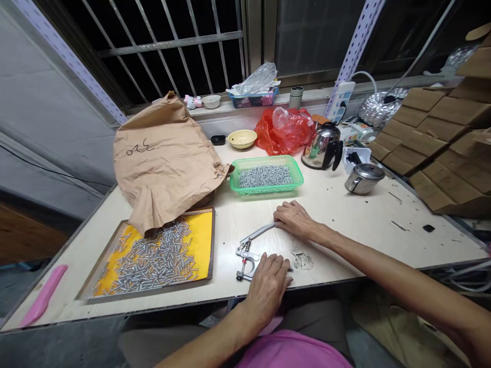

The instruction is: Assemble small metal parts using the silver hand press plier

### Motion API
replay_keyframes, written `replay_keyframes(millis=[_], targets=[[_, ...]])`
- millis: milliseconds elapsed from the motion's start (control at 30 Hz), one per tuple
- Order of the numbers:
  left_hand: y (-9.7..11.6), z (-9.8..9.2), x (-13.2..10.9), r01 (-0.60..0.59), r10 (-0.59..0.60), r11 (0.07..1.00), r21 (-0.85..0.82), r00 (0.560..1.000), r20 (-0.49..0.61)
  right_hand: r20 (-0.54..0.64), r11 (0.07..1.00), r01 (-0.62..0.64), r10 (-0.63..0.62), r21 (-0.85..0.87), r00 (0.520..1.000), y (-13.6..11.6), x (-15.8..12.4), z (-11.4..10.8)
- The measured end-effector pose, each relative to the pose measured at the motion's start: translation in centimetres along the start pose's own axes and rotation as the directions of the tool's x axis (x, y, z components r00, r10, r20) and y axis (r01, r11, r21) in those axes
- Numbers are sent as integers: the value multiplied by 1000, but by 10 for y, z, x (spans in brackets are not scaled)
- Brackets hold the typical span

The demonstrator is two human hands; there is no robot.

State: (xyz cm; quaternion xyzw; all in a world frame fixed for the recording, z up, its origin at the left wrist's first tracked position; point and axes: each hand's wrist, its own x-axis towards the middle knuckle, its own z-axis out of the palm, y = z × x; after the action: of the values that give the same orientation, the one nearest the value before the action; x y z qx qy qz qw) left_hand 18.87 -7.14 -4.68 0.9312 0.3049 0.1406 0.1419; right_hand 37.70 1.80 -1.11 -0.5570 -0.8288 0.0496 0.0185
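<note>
Centrally, low in the frame, a tool [250, 254] lies on the worktop [337, 250]; the right hand [295, 220] touches its upper handle [261, 232], the left hand [268, 278] covers its lower part, fingers [273, 262] bent, grip unclear.

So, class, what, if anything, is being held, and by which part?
The metal tool: the right hand meets its raised handle's tip, the left hand covers another part; whether either grips cannot be told.

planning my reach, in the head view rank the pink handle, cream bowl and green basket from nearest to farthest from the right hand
1. Green basket, just beyond the right hand
2. Cream bowl, farther back, leftward
3. Pink handle, far left, front corner
</note>
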Motion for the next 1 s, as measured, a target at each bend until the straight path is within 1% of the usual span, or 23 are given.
replay_keyframes(millis=[67, 100, 133, 167, 200, 267, 333, 367, 400, 433, 467, 500, 567, 600, 667, 733, 833, 900, 933, 1000], targets=[[1, -4, 0, -3, 3, 1000, -18, 1000, -10, -4, 1000, 21, -21, -8, 1000, -14, 5, -2], [2, -6, -1, -9, 9, 1000, -29, 1000, -18, -5, 997, 72, -72, 13, 997, -25, 6, -3], [3, -8, -4, -21, 20, 999, -43, 999, -28, -10, 987, 153, -153, 44, 988, -38, 6, -4], [6, -11, -8, -37, 35, 997, -60, 999, -39, -13, 964, 253, -252, 82, 968, -52, 5, -4], [8, -14, -13, -63, 59, 995, -81, 997, -50, -17, 930, 351, -351, 112, 936, -66, 4, -4], [12, -21, -28, -129, 119, 985, -114, 988, -94, -14, 849, 508, -512, 147, 859, -91, 2, -3], [9, -34, -45, -172, 152, 979, -106, 972, -177, -8, 793, 588, -595, 161, 804, -107, 2, 2], [4, -43, -53, -158, 137, 984, -82, 966, -218, -9, 778, 606, -613, 164, 790, -112, 2, 6], [-3, -53, -61, -108, 93, 993, -46, 963, -252, -14, 771, 615, -621, 164, 783, -115, 4, 11], [-14, -64, -68, -22, 20, 1000, -4, 961, -277, -21, 768, 620, -625, 160, 780, -116, 6, 17], [-26, -77, -74, 91, -75, 995, 42, 954, -289, -29, 767, 624, -628, 151, 778, -117, 9, 23], [-40, -89, -79, 219, -183, 971, 91, 936, -302, -35, 764, 630, -632, 140, 774, -118, 12, 28], [-70, -110, -85, 437, -365, 883, 173, 869, -334, -41, 766, 631, -631, 118, 774, -119, 15, 37], [-85, -117, -87, 512, -428, 834, 207, 836, -344, -49, 771, 627, -626, 113, 779, -120, 16, 39], [-111, -125, -86, 611, -519, 741, 278, 784, -340, -98, 787, 605, -597, 120, 796, -122, 15, 37], [-129, -125, -82, 641, -562, 682, 354, 768, -307, -211, 803, 579, -547, 142, 810, -121, 16, 26], [-145, -119, -72, 619, -585, 645, 449, 777, -231, -404, 842, 517, -423, 155, 811, -108, 27, -8], [-151, -116, -67, 600, -591, 635, 487, 783, -194, -467, 901, 410, -305, 140, 830, -89, 41, -37], [-154, -116, -65, 594, -591, 633, 497, 785, -185, -474, 933, 339, -245, 122, 846, -78, 48, -50], [-158, -117, -62, 571, -577, 644, 508, 799, -168, -494, 985, 161, -111, 60, 862, -55, 59, -70]])
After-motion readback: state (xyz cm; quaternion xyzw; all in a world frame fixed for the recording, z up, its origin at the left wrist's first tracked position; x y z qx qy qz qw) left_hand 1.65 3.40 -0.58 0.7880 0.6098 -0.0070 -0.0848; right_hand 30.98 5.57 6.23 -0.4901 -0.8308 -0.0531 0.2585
